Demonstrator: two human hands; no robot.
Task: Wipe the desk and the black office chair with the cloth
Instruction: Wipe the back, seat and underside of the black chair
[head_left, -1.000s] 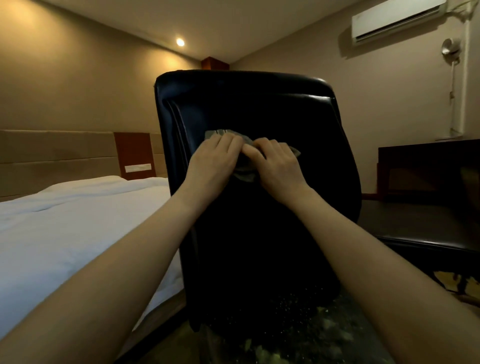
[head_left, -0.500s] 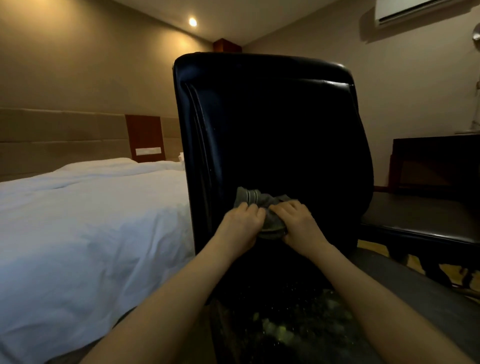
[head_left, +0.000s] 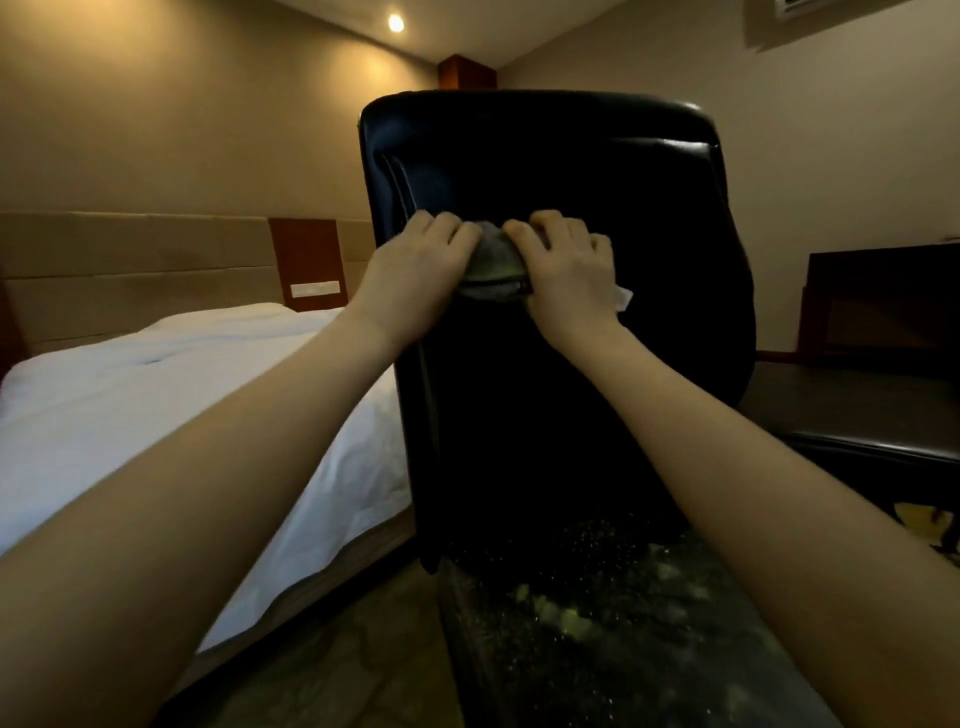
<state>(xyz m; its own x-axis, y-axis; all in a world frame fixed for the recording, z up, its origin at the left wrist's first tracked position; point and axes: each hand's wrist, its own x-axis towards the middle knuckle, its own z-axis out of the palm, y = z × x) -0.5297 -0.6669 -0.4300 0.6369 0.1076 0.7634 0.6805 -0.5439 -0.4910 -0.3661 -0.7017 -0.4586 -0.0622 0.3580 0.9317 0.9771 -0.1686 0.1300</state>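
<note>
I'm gripping the grey cloth (head_left: 491, 262) in left hand (head_left: 415, 267) and right hand (head_left: 569, 278), sweeping back up the black office chair (head_left: 649, 208) backrest; chair wiping is continuing.

Glossy black leather-look chair back (head_left: 561, 171), soft grey cloth (head_left: 491, 262), matt white bedsheet (head_left: 182, 395), dark wooden desk (head_left: 857, 415)

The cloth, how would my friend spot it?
Find the big black office chair beside the white bed. On its backrest the left hand and right hand meet. The cloth is the crumpled grey-green wad gripped between them, pale against black leather.
</note>
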